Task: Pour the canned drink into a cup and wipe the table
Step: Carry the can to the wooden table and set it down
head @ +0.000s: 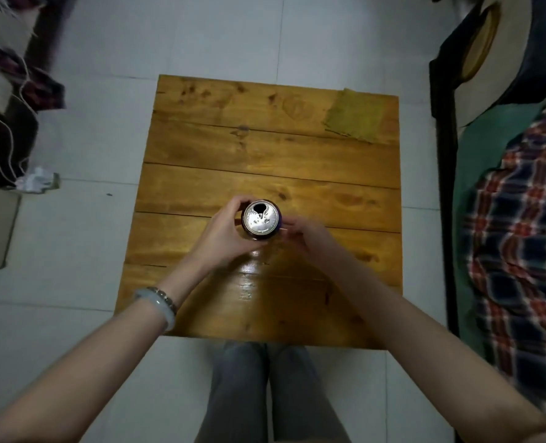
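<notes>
Your left hand (pixel 220 233) grips the opened can (pixel 261 219); your right hand (pixel 300 233) touches it, fingers curled. No cup shows, so pouring and wiping with the cloth (pixel 355 116) remain.

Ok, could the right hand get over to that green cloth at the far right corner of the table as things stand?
Probably yes. The right hand is beside the can, and only bare table lies between it and the green cloth. It would first have to leave the can, which the left hand also holds.
</notes>
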`<state>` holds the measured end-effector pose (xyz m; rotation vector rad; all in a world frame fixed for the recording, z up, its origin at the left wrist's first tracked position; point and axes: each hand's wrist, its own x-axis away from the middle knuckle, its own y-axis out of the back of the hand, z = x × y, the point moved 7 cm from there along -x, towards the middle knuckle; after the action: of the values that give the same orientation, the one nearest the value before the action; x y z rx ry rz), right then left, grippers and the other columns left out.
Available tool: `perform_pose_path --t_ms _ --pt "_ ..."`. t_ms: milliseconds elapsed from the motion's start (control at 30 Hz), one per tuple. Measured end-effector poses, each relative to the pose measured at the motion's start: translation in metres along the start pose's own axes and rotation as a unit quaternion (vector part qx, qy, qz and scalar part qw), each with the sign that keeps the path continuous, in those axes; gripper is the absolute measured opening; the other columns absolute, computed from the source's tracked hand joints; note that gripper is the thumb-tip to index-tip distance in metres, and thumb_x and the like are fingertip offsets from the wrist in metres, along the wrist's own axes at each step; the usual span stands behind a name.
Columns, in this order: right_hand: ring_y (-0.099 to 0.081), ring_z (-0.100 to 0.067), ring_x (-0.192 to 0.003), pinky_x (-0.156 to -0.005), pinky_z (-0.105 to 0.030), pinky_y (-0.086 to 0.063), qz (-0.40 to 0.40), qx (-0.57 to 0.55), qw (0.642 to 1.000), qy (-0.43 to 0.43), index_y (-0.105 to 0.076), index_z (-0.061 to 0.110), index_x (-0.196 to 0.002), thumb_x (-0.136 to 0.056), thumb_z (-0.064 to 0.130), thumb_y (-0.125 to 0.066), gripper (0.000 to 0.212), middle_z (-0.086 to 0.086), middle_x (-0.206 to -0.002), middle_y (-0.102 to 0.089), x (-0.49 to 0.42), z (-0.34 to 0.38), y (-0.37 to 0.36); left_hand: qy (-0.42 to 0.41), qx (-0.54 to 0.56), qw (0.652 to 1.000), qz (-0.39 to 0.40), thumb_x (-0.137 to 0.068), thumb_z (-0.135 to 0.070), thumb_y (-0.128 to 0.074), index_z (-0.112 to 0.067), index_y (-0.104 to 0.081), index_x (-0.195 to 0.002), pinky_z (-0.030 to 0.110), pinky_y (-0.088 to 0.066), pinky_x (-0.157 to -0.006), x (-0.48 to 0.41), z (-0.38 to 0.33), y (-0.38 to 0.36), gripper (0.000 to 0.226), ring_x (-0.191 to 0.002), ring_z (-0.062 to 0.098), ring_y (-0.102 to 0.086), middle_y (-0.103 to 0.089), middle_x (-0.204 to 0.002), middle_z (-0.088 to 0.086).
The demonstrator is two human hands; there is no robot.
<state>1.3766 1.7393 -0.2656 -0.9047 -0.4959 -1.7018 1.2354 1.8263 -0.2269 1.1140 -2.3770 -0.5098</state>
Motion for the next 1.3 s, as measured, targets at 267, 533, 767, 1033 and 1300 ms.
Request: perform_pose_path --t_ms 267,533,767,1033,1300 --pt "-0.061 -0.016 -0.093 -0.070 -0.018 -0.052 -0.025 -0.072 0.996 -0.048 -0.056 -0.004 -0.123 -0.081 -0.016 -0.031 0.050 -0.016 -0.124 -0.060 -0.085 -0.049 -0.001 0.034 -0.001 0.999 0.020 -0.057 -0.023 -0.089 -0.025 -0.046 -0.120 0.022 -0.042 -0.094 -0.040 0.073 -0.030 0.076 -0.111 0.005 -0.050 -0.057 -0.118 -0.009" --pt "-0.062 -0.011 -0.084 -0.069 -0.018 -0.052 -0.044 -0.037 0.998 -0.033 -0.060 0.003 -0.121 -0.081 -0.015 -0.036 0.050 -0.014 -0.118 -0.063 -0.106 -0.057 0.001 0.028 -0.022 0.999 0.030 -0.059 -0.023 -0.088 -0.022 -0.043 -0.122 0.024 -0.042 -0.092 -0.055 0.093 -0.046 0.077 -0.112 0.010 -0.052 -0.056 -0.120 -0.006" --pt "-0.061 -0.005 -0.082 -0.066 -0.014 -0.050 -0.018 -0.029 0.999 -0.034 -0.062 0.013 -0.112 -0.082 -0.014 -0.038 0.047 -0.006 -0.106 -0.064 -0.109 -0.057 -0.002 0.035 -0.024 0.999 0.030 -0.059 -0.019 -0.088 -0.019 -0.044 -0.123 0.023 -0.042 -0.091 -0.057 0.102 -0.051 0.077 -0.110 0.009 -0.050 -0.054 -0.117 -0.008" --pt "-0.058 -0.013 -0.094 -0.073 -0.016 -0.048 -0.028 -0.014 0.999 -0.042 -0.059 0.003 -0.121 -0.084 -0.015 -0.039 0.045 -0.006 -0.110 -0.062 -0.109 -0.060 0.000 0.044 -0.017 0.999 0.026 -0.061 -0.017 -0.087 -0.021 -0.043 -0.124 0.022 -0.043 -0.091 -0.052 0.110 -0.055 0.077 -0.110 0.008 -0.051 -0.054 -0.118 -0.010" --pt "-0.058 -0.016 -0.080 -0.066 -0.022 -0.044 -0.054 0.182 0.982 0.002 -0.063 0.008 -0.119 -0.086 -0.008 -0.042 0.042 -0.018 -0.113 -0.065 -0.079 -0.034 0.002 0.083 -0.055 0.995 0.009 -0.063 -0.021 -0.086 -0.022 -0.023 -0.145 0.027 -0.035 -0.103 -0.030 0.099 -0.038 0.104 -0.130 0.015 -0.041 -0.045 -0.141 0.000"
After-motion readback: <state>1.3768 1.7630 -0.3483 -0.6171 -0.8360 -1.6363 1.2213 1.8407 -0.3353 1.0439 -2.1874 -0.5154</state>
